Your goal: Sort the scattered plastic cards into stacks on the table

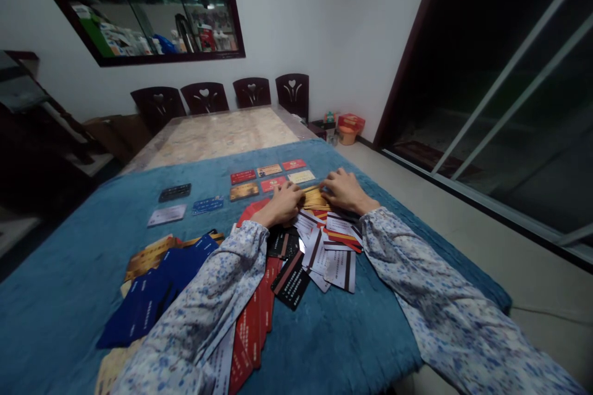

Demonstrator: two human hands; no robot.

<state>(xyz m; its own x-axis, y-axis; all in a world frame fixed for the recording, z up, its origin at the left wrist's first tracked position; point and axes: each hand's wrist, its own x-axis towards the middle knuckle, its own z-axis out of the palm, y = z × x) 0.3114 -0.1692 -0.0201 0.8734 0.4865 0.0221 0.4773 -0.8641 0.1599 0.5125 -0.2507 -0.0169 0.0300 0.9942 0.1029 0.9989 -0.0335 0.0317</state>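
A bunch of gold cards (316,199) lies between my two hands. My left hand (283,202) has its fingers curled against the left side of the bunch. From the other side, my right hand (345,190) bends its fingers onto the right edge. Just below are white cards with dark stripes (340,268), partly overlapping. A black card (291,281) lies among them. Fanned red cards (250,327) run under my left forearm, which hides part of them. Left of that arm are spread blue cards (148,299) and more gold cards (151,256).
Single cards lie in rows farther back, among them a red card (294,165), a cream card (301,176) and a black card (175,192). A blue cloth (365,345) covers the near table. Chairs (252,92) stand behind; a glass door (500,92) is at right.
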